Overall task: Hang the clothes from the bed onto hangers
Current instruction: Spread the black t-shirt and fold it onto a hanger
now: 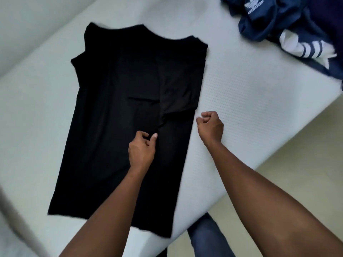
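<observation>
A black T-shirt (130, 108) lies flat on the white mattress (241, 93), collar away from me and its sleeves folded inward. My left hand (142, 149) is over the shirt's middle, fingers curled, with thumb and forefinger pinching the fabric where a crease runs up toward the right sleeve. My right hand (210, 127) hovers just off the shirt's right edge above the mattress, curled into a loose fist with nothing in it. No hanger is in view.
A crumpled navy sports garment with white stripes (289, 28) lies at the mattress's far right corner. The mattress edge runs diagonally at the lower right, with pale floor (297, 145) beyond it. My jeans-clad leg (207, 238) shows below the edge.
</observation>
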The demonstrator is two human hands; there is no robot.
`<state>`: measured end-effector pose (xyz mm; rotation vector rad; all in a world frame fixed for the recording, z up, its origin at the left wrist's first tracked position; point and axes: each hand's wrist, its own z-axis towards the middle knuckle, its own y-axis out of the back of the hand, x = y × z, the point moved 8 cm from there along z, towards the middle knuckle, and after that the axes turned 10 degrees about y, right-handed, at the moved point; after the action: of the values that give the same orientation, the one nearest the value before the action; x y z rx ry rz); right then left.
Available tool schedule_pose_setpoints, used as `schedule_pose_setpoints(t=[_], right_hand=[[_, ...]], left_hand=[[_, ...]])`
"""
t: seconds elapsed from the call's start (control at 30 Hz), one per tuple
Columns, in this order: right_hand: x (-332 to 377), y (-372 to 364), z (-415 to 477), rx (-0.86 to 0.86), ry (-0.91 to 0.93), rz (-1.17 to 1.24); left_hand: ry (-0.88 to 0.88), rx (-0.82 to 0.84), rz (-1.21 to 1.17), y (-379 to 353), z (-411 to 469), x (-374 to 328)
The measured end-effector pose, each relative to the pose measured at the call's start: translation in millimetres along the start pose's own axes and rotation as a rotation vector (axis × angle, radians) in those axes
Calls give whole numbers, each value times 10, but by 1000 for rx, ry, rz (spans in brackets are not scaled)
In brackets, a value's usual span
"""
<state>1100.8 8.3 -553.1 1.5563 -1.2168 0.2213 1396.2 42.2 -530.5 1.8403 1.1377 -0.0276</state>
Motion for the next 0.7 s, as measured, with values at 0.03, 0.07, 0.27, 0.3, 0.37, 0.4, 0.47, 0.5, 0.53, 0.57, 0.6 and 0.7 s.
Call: schedule_pose_setpoints(t=[0.03, 0.07, 0.27, 0.3, 0.37, 0.4, 0.47, 0.5, 0.53, 0.57, 0.6, 0.7], right_hand=[[-53, -37, -144, 21, -8, 4], [-102, -85, -299, 45, -9, 7], [-605, -547, -1531, 278, -29, -105], [-686, -591, -1739, 306, -29, -121], [-829, -644, -2184, 352, -37, -153], [-907, -669, -2387, 381, -50, -169], [-1075, -719, -2814, 442, -72, -206], [-1108, -743, -3021, 473, -74, -232], [-1197, -759, -3145, 509, -79, -280], [-1263, -761, -3245, 532, -75, -334], [-1261, -739, -3343, 534, -62, -389], [-1138, -600, -3323, 425, -42, -454]], left_hand=[[-5, 63, 26, -25, -106, 160], [5, 122, 57, -52, -216, 338], [141, 363, 188, -156, -861, 1473], [143, 387, 199, -160, -938, 1572], [122, 430, 287, -163, -1070, 1732], [114, 455, 350, -180, -1121, 1797], [105, 509, 475, -185, -1243, 1944], [104, 533, 523, -138, -1289, 2022], [116, 567, 562, -159, -1306, 2089], [117, 597, 604, -174, -1319, 2157], [112, 617, 657, -103, -1346, 2195], [50, 603, 828, 146, -1318, 2265]])
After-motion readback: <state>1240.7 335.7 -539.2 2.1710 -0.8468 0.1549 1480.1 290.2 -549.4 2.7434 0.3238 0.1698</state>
